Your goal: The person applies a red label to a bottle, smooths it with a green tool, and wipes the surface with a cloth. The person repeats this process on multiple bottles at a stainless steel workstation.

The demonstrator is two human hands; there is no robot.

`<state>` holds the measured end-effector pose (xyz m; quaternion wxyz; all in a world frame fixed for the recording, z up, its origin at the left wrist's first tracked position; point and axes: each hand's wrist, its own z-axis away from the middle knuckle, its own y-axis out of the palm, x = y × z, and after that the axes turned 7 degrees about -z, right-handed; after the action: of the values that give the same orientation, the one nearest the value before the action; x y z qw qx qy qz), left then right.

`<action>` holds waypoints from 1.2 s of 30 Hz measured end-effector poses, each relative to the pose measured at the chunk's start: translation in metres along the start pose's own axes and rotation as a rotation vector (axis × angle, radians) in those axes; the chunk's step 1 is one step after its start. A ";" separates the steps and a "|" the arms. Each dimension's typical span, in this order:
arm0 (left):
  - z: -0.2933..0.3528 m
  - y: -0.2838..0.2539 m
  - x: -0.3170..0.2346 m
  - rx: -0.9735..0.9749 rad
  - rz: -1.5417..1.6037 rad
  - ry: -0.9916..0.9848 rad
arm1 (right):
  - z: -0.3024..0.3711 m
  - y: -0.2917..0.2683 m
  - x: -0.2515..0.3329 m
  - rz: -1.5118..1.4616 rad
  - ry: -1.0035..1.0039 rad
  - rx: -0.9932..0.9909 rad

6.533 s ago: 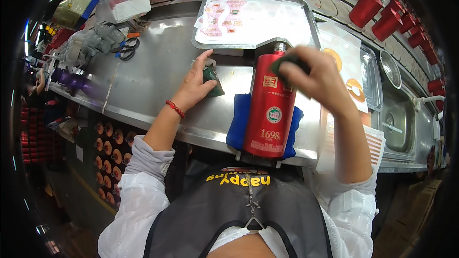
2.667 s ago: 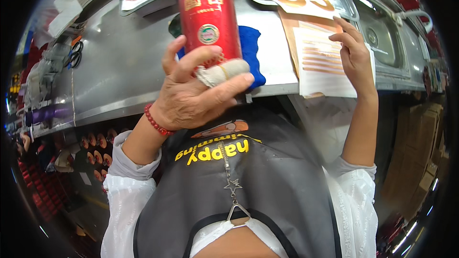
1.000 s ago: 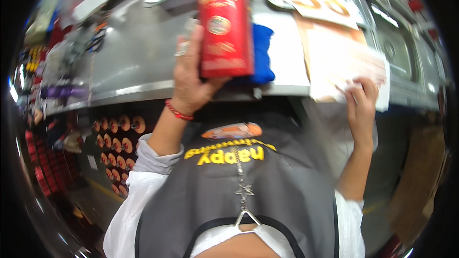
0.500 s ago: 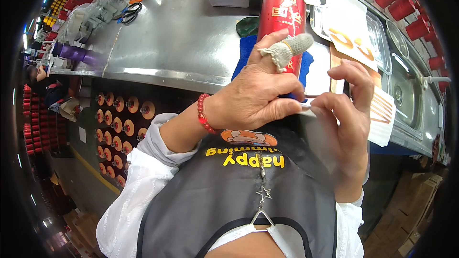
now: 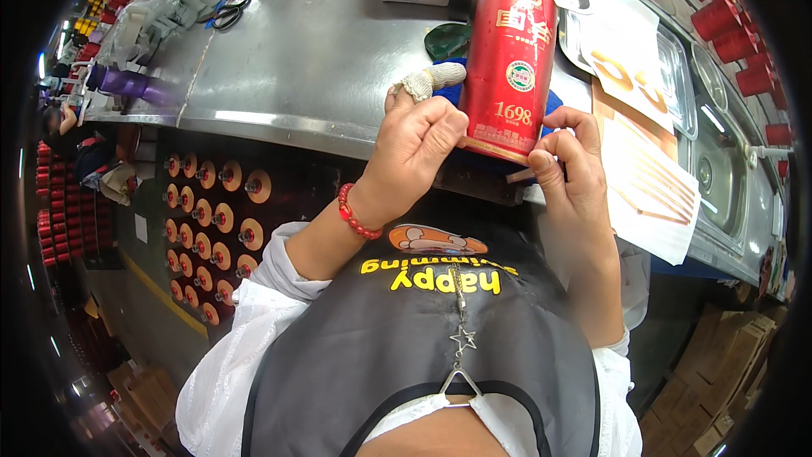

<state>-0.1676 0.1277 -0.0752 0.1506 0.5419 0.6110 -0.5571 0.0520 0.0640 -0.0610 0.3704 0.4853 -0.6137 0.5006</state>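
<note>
A red bottle (image 5: 510, 68) lies on a blue cloth (image 5: 453, 95), its base toward me. Along that base runs a thin gold-coloured strip (image 5: 497, 151), between the fingertips of both hands. My left hand (image 5: 420, 140) is closed at the strip's left end, thumb pressed on the curled fingers, and a white knitted finger cover (image 5: 433, 80) sits on its raised index finger. At the bottle's lower right corner, my right hand (image 5: 571, 161) pinches the strip's other end between thumb and fingers. The exact grip is partly hidden by the fingertips.
To the right, a white sheet with several thin brown strips (image 5: 655, 186) lies near another with curved brown pieces (image 5: 630, 85). A steel sink (image 5: 719, 173) is farther right. Black scissors (image 5: 229, 10) and a purple cup (image 5: 123, 83) rest on the steel table's left side.
My hands have moved apart, from above the bottle's near end to either side of its base. The bottle now shows more fully, and the gold strip stretches along its base.
</note>
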 end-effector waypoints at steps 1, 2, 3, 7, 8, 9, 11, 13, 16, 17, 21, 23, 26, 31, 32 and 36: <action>0.000 0.002 0.001 -0.018 0.078 -0.011 | 0.000 0.000 -0.001 -0.019 -0.005 0.001; -0.001 0.002 0.002 -0.036 0.157 -0.021 | -0.001 0.001 -0.002 -0.039 -0.009 0.002; 0.000 0.002 0.003 -0.021 0.215 -0.057 | -0.001 0.001 -0.002 -0.093 0.016 -0.006; 0.001 0.001 0.003 -0.008 0.231 -0.082 | -0.002 0.001 -0.004 -0.230 0.041 -0.022; 0.000 0.001 0.003 -0.017 0.181 -0.059 | -0.002 0.000 -0.005 -0.243 0.030 -0.022; 0.001 0.001 0.003 -0.010 0.158 -0.072 | -0.003 -0.002 -0.006 -0.130 -0.012 0.007; 0.005 0.000 0.002 0.004 0.112 -0.099 | -0.004 -0.007 -0.009 0.097 -0.094 0.063; 0.005 0.003 0.002 -0.031 0.098 -0.095 | -0.005 -0.004 -0.006 -0.025 -0.023 0.025; 0.004 0.005 0.001 -0.049 0.070 -0.072 | -0.004 -0.003 -0.007 -0.104 0.024 0.004; 0.004 0.005 0.000 -0.050 0.060 -0.062 | -0.004 -0.003 -0.008 -0.114 0.030 0.003; 0.003 0.001 -0.004 0.007 0.011 -0.056 | -0.003 -0.004 -0.010 -0.141 0.053 0.011; 0.003 0.001 -0.004 0.004 0.011 -0.052 | -0.003 -0.004 -0.011 -0.156 0.054 0.011; 0.003 0.001 -0.005 0.017 -0.003 -0.059 | -0.003 -0.004 -0.013 -0.185 0.059 0.004; 0.004 0.004 0.000 -0.014 0.030 -0.062 | -0.004 -0.004 -0.013 -0.187 0.069 0.012; 0.004 0.005 0.001 -0.033 0.041 -0.054 | -0.004 -0.004 -0.013 -0.191 0.070 0.012; 0.004 0.007 0.002 -0.040 0.060 -0.053 | -0.003 -0.005 -0.015 -0.216 0.087 0.017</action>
<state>-0.1642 0.1241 -0.0812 0.1941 0.5419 0.6014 -0.5540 0.0600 0.0706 -0.0730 0.4443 0.5295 -0.5370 0.4836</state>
